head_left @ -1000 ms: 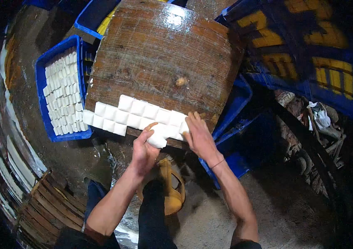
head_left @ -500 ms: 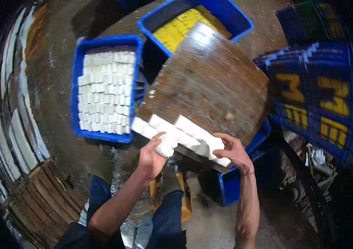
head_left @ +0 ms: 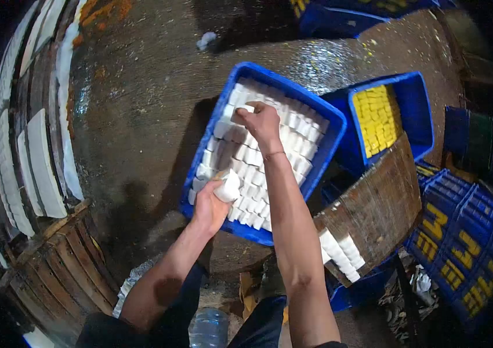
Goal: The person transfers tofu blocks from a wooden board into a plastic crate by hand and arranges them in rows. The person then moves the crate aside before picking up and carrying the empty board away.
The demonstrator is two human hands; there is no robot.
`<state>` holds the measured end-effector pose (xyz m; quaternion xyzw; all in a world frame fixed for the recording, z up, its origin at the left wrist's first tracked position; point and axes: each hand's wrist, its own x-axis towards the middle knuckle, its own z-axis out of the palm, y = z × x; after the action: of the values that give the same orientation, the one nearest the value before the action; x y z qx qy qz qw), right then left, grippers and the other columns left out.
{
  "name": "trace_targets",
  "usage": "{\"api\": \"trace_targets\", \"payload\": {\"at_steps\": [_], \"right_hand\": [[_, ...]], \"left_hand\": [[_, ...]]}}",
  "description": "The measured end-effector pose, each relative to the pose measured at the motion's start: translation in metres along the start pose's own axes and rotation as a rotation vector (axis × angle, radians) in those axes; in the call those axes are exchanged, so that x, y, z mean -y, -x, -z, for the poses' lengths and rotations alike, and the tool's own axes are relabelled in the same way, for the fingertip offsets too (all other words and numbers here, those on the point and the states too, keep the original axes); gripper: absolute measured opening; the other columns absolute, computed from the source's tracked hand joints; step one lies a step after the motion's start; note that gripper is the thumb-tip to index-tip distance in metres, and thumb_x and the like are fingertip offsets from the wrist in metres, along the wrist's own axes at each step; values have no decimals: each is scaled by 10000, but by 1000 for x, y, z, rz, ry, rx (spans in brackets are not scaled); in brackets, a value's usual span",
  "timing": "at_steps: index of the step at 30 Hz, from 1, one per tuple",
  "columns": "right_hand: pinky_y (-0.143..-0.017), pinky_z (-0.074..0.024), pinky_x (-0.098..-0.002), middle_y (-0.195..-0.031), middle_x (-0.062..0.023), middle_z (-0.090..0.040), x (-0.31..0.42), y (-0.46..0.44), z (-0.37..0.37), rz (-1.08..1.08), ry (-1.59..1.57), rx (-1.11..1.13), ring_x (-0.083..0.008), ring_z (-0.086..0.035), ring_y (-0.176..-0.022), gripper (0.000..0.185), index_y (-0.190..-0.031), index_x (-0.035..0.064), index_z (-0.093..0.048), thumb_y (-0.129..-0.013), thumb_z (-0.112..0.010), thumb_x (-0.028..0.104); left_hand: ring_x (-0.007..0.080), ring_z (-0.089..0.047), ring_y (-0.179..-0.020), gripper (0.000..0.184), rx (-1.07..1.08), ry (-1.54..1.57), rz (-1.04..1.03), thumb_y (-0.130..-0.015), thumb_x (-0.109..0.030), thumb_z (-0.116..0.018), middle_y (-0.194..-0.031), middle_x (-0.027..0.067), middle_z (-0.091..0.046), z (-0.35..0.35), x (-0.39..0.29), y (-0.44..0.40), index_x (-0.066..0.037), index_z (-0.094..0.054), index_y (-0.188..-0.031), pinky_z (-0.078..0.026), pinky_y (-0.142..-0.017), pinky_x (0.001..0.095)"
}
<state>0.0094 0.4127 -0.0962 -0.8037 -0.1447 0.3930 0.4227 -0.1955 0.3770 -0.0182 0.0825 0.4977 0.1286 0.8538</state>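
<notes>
A blue crate (head_left: 293, 88) in front of me holds packed rows of small white blocks (head_left: 304, 124) that look like tofu. Over its near left part, my left hand (head_left: 210, 207) is closed around white tofu blocks (head_left: 230, 184). My right hand (head_left: 263, 124) reaches across to the far left part of the crate, where its thumb and fingers pinch a white tofu block at the top of the rows. More white tofu strips (head_left: 339, 254) lie on the near end of a wooden board (head_left: 377, 191) to the right.
Behind the board stands a second blue crate (head_left: 424, 107) with yellow blocks (head_left: 377, 119). Blue crates with yellow lettering (head_left: 455, 249) are at the right. White slabs (head_left: 46, 165) rest on a slatted rack at the left, near a wooden pallet (head_left: 64, 261). A clear plastic jug (head_left: 209, 327) stands by my legs.
Both hands have moved from the board to above the white-block crate, carrying white blocks. My view has turned left, so the board now appears lower right. Fewer strips lie on the board.
</notes>
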Motion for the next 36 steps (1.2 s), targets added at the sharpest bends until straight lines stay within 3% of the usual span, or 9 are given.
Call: {"api": "trace_targets", "payload": {"at_steps": [4, 5, 7, 13, 18, 23, 27, 30, 36], "right_hand": [[-597, -493, -318, -728, -86, -646, -2, -15, -47, -123, -61, 103, -153, -593, -622, 690, -1323, -138, -454, -787, -658, 247], [-903, -481, -349, -1273, -301, -539, -1, -18, -40, -322, -181, 333, -246, -586, -1143, 775, -1456, -127, -189, -898, -592, 229], [-988, -433, -388, -1355, -303, -475, -17, -22, -29, -392, -358, 371, -302, -531, -1220, 776, -1486, -96, -88, -926, -529, 211], [-989, -429, -339, -1236, -162, -614, 47, 26, 39, -67, 73, 695, -258, -567, -1151, 704, -1393, 44, -484, -781, -745, 273], [-715, -535, -355, -825, -188, -704, 14, -5, 41, -44, 178, 272, -232, -693, -751, 391, -1016, -12, -705, -695, -781, 199], [-711, -516, -328, -859, -159, -703, -49, -30, -12, 32, 347, 118, -219, -662, -783, 530, -1118, -87, -618, -780, -721, 307], [-677, -475, -333, -905, -90, -620, -47, -20, -2, -385, -342, 143, -167, -549, -750, 450, -1190, -76, -513, -867, -586, 230], [-713, -478, -314, -975, -104, -625, -72, -8, 23, -229, -347, 215, -156, -554, -798, 521, -1313, -82, -446, -890, -559, 202], [-924, -472, -338, -1126, -182, -657, -27, 163, 129, -65, -247, -380, -254, -629, -1044, 408, -1238, -13, -578, -871, -628, 160]], "left_hand": [[222, -539, -1171, 432, 10, 86, -11, -926, -207, -454, -1246, 112, -580, 11, -24, -35, -13, -478, -1312, -385, -1021, 393], [222, -539, -1171, 432, 3, 101, -8, -926, -207, -454, -1246, 112, -580, 11, -29, -41, -13, -478, -1312, -385, -1021, 393], [220, -541, -1160, 428, -32, 79, 26, -938, -215, -428, -1249, 107, -580, 4, -34, -51, -21, -475, -1317, -380, -1029, 406], [180, -537, -1083, 469, 100, 189, 139, -1020, -424, -336, -1127, 94, -592, -49, -50, -81, -45, -492, -1246, -369, -1025, 446], [308, -316, -1322, 806, 3, -32, 65, -971, -584, -382, -1457, 180, -306, -73, -70, -92, 20, -227, -1482, -174, -1146, 484], [289, -361, -1330, 638, -186, -305, -100, -992, -451, -444, -1463, 164, -357, -43, -72, -105, 9, -350, -1423, -252, -1116, 472], [272, -579, -1118, 332, -57, -696, -352, -954, -195, -524, -1205, 137, -620, -56, -75, -131, -22, -584, -1230, -426, -967, 373], [336, -585, -1060, 279, 90, -1550, -865, -878, -184, -610, -1114, 169, -638, -67, -62, -186, -34, -651, -1110, -444, -938, 395], [340, -560, -1105, 306, 372, -2133, -1010, -781, -186, -718, -1100, 152, -638, -32, -42, -231, -61, -665, -1055, -423, -971, 451]]}}
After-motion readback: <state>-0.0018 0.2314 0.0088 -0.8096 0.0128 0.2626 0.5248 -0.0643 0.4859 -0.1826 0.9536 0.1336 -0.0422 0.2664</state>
